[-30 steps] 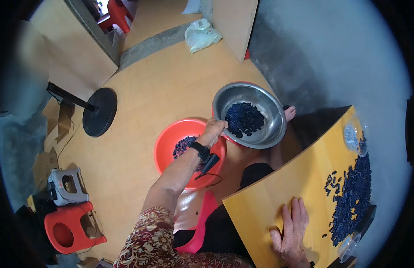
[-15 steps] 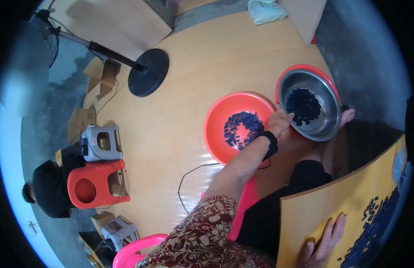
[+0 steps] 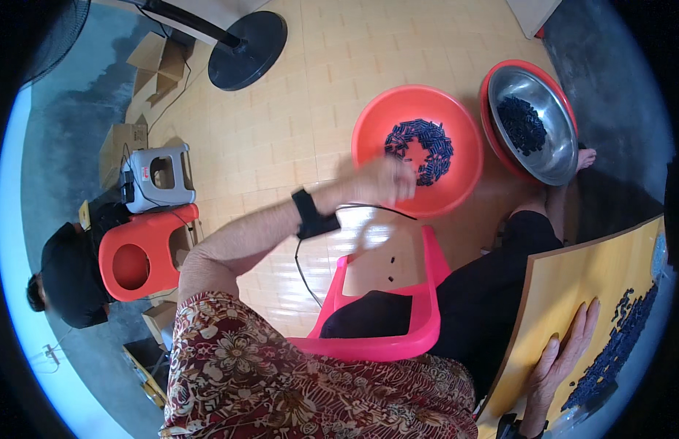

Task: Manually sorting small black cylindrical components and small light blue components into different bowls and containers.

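Observation:
My left hand (image 3: 387,181), smeared by motion, is over the near-left rim of the red plastic basin (image 3: 465,143); whether its fingers hold anything is hidden by the blur. Small black rod-shaped pieces (image 3: 431,139) lie in a rough ring on the basin's bottom. To the right, a steel bowl (image 3: 551,157) with a heap of similar black pieces (image 3: 521,124) rests tilted on a second red basin (image 3: 493,139). At lower right my right hand (image 3: 562,358) lies flat on a yellow wooden board (image 3: 566,293), fingers stretched, beside many loose black pieces (image 3: 617,351).
Below the basin stands a pink plastic stool (image 3: 427,314), with two small black pieces (image 3: 391,269) on the floor near it. A black cable (image 3: 299,267) crosses the floor. Further left are a fan base (image 3: 248,51), red (image 3: 145,256) and grey (image 3: 160,175) stools, cardboard boxes and another person (image 3: 76,271).
My left hand has moved left from beside the steel bowl to the near-left side of the red basin. My right hand stays flat on the board. The whole view has shifted.

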`<act>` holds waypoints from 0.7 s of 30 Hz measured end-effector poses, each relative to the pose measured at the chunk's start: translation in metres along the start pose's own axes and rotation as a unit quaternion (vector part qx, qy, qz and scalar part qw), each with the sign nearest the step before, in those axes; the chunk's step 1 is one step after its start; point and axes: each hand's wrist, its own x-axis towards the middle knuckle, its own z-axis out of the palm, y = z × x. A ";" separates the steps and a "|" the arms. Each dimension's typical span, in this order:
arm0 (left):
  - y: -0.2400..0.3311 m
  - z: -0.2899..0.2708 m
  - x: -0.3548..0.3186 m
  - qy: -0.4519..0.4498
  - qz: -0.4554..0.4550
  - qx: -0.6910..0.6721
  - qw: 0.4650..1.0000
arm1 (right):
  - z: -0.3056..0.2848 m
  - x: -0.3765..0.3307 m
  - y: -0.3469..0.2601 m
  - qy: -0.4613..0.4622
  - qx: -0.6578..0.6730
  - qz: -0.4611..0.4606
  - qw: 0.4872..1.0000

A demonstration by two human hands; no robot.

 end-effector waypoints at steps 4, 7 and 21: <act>-0.051 0.100 -0.042 -0.177 -0.047 0.280 0.943 | -0.001 -0.001 -0.002 -0.009 0.016 0.019 1.000; -0.126 0.155 -0.044 -0.197 0.039 0.399 0.895 | 0.002 0.002 -0.004 -0.011 0.020 0.024 0.999; -0.187 0.237 -0.020 -0.146 0.186 0.585 0.776 | -0.005 -0.005 0.002 -0.047 0.007 0.046 0.998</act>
